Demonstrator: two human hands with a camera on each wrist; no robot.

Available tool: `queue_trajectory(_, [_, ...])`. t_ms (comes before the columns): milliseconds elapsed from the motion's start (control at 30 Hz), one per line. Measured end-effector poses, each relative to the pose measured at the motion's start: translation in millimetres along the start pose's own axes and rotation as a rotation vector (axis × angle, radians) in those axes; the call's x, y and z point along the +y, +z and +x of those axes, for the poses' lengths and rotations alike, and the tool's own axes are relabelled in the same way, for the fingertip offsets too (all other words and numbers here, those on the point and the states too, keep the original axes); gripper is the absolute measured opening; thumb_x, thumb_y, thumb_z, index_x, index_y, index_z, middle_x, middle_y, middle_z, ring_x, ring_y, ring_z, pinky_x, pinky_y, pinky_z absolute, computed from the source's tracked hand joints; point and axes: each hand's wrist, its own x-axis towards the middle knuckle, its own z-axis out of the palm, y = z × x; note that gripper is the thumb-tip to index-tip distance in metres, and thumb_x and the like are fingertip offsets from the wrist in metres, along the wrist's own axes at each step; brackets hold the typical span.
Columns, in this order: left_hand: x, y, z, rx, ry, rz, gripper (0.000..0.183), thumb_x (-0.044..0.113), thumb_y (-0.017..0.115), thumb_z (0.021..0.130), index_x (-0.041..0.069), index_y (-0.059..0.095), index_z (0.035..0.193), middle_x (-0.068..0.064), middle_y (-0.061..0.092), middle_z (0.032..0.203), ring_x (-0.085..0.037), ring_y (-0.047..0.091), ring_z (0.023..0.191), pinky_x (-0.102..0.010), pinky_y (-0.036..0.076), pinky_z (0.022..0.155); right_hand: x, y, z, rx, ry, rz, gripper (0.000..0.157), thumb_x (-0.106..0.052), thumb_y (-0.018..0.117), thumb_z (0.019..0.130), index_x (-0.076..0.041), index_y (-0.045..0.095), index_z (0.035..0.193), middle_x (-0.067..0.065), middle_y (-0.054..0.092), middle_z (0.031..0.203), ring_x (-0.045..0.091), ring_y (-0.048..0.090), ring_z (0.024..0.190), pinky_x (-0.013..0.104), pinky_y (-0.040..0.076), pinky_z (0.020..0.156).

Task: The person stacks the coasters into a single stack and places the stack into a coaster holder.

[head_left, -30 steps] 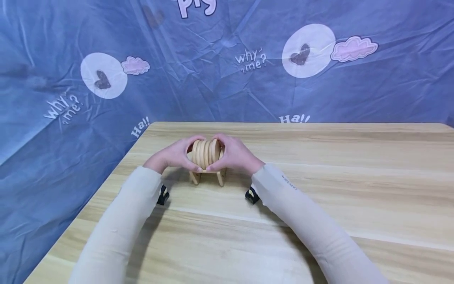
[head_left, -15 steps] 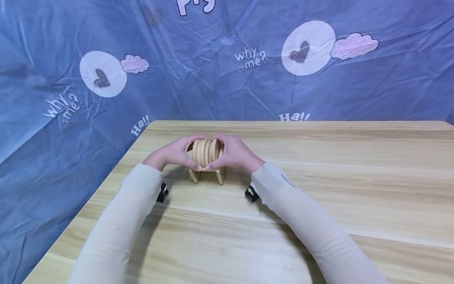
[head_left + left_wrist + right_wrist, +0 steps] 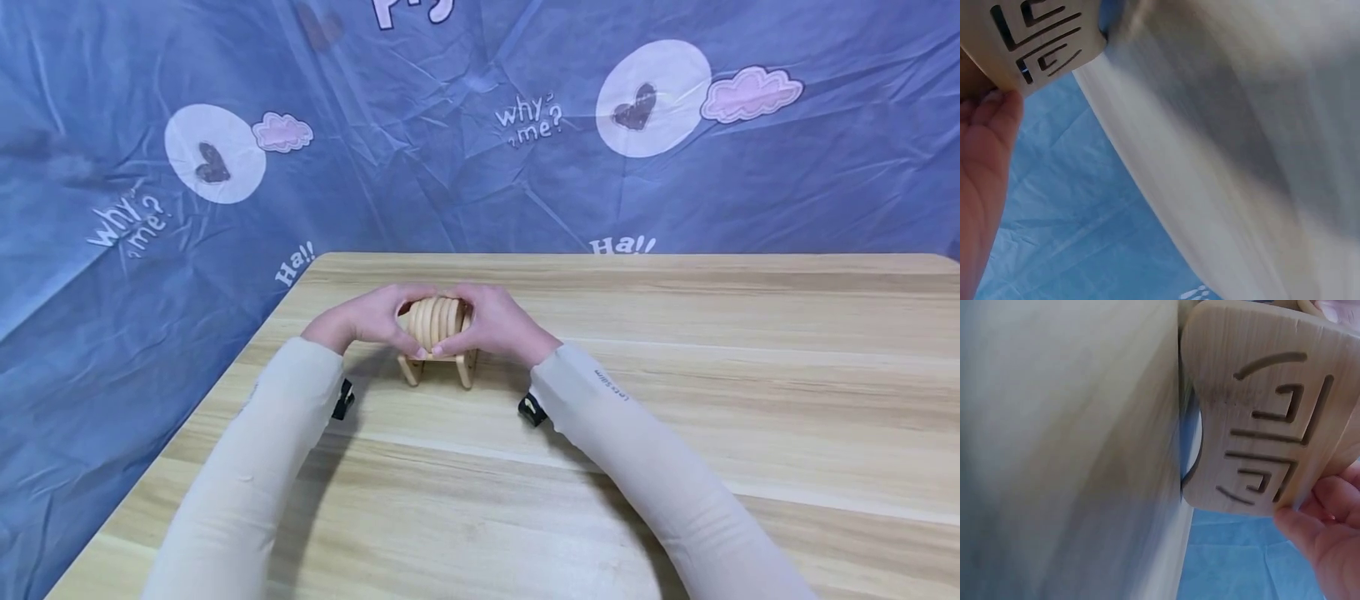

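Observation:
Several round wooden coasters (image 3: pixel 437 323) stand on edge in a row in a small wooden rack (image 3: pixel 466 372) near the back left of the table. My left hand (image 3: pixel 372 317) curls round the row from the left, fingers behind and thumb in front. From the right, my right hand (image 3: pixel 498 322) grips it the same way, and the thumbs nearly meet at the front. The wrist views show the rack's end panels, cut with angular slots; left fingers (image 3: pixel 1004 109) and right fingers (image 3: pixel 1300 528) lie at the panel edges. The hands partly hide both ends of the row.
A light wood-grain table (image 3: pixel 675 375) lies beneath, its left edge running diagonally toward the front. Behind hangs a blue printed cloth (image 3: pixel 450 183). Black wrist devices (image 3: pixel 532 410) sit under both pale sleeves (image 3: pixel 637 467).
The coasters have sunk slightly lower between my hands. The right-end coaster's face, tilted into view before, now shows less. Both hands stay around the row, and the rack keeps its place.

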Motion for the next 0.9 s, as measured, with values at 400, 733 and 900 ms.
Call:
queue_trajectory(400, [11.8,0.9,2.7,-0.066,-0.109,0.081,0.081,0.023,0.075,0.062,0.015,0.042,0.136,-0.007,0.056,0.108,-0.022,0.055,0.087,-0.033,0.051,0.073,0,0.3,1,-0.012,-0.003,-0.052,0.072,-0.046,0.086,0.055,-0.020,0.060,0.118,-0.007,0.063,0.097,0.010,0.055,0.087,0.026,0.048,0.075])
queue_trajectory(733, [4.1,0.4,1.8,-0.069,-0.077,0.043,0.081,0.023,0.080,0.062,0.016,0.045,0.135,-0.007,0.057,0.108,-0.021,0.055,0.089,-0.033,0.050,0.075,-5,6.1,-1,-0.028,0.021,-0.108,0.078,-0.048,0.082,0.059,-0.020,0.055,0.126,-0.004,0.061,0.109,0.011,0.054,0.094,0.027,0.047,0.082])
queue_trajectory(900, [4.6,-1.1,6.1,-0.072,-0.066,0.035,0.082,0.021,0.079,0.061,0.016,0.044,0.135,-0.008,0.057,0.108,-0.022,0.055,0.090,-0.033,0.051,0.076,-4,3.9,0,-0.013,0.025,-0.108,0.079,-0.049,0.083,0.058,-0.022,0.054,0.127,-0.004,0.061,0.111,0.010,0.054,0.096,0.027,0.047,0.083])
